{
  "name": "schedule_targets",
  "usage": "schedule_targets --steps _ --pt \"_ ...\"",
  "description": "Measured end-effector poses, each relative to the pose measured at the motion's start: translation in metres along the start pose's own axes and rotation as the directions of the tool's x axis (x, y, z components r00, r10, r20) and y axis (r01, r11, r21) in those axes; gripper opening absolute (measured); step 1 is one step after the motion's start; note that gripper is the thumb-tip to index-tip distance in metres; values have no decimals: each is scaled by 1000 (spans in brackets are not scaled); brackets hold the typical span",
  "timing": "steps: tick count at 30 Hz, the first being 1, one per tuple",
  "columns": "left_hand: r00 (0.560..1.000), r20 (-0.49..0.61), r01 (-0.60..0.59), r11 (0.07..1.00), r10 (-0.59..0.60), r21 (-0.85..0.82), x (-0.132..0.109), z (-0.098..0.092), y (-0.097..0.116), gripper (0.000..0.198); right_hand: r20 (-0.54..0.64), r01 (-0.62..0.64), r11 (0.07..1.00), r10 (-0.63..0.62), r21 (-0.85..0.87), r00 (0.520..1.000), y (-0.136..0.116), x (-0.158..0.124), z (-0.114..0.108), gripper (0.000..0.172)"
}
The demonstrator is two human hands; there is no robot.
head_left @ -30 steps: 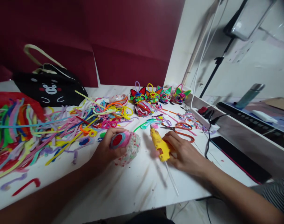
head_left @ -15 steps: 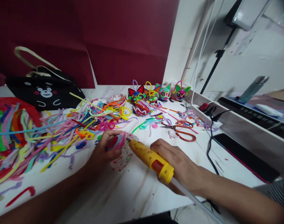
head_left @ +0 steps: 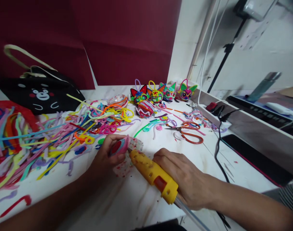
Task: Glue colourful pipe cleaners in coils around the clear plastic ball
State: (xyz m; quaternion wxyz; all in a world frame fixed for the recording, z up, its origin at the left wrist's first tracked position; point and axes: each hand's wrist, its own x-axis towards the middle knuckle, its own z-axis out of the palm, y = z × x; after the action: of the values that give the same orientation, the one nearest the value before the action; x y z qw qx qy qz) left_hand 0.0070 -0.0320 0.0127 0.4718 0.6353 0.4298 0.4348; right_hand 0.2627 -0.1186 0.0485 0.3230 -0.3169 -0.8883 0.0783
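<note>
My left hand [head_left: 105, 157] pinches a small coil of pipe cleaner [head_left: 119, 146], red in the middle with blue and pink around it. My right hand [head_left: 182, 176] is wrapped round a yellow hot glue gun [head_left: 151, 170], a clear glue stick [head_left: 192, 213] coming out of its back end. The gun's nozzle meets or nearly meets the coil's pink edge; exact contact is hard to make out. Under both lies a clear sheet with red specks [head_left: 137, 144], partly hidden by the hand and the gun.
Loose pipe cleaners [head_left: 64, 138] cover the left of the table. Orange-handled scissors [head_left: 187, 131] lie beyond my right hand, a black phone [head_left: 254, 158] and a cable [head_left: 218, 157] at the right. Several decorated cat-head ornaments [head_left: 169, 91] and a black bag [head_left: 43, 93] stand at the back.
The view has shifted slightly. The glue gun's tip has moved a little left and down along the coil's pink edge. Both hands keep their hold.
</note>
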Motion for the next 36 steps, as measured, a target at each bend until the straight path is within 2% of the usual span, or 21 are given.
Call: schedule_targets --steps 4,8,15,25,30,36 --pt "1000 6 20 1000 -20 -14 -1 2 1 45 4 9 1000 -9 -19 1000 3 -2 2 24" --pt "998 -38 57 998 -57 -7 -1 4 6 47 -5 -11 1000 11 -29 1000 7 -4 3 22" --pt "998 -53 22 999 -20 39 -2 4 7 46 -39 -2 999 0 -35 999 9 -5 4 14" --pt "999 -34 9 1000 -8 20 0 3 5 46 -53 -34 999 33 0 998 12 -7 2 8" --pt "999 -11 -39 998 39 55 0 0 -3 46 -28 -24 1000 24 -3 999 10 -7 2 13" --pt "998 8 -61 996 60 66 -4 0 -1 43 -16 -9 1000 9 -10 1000 8 -7 1 15"
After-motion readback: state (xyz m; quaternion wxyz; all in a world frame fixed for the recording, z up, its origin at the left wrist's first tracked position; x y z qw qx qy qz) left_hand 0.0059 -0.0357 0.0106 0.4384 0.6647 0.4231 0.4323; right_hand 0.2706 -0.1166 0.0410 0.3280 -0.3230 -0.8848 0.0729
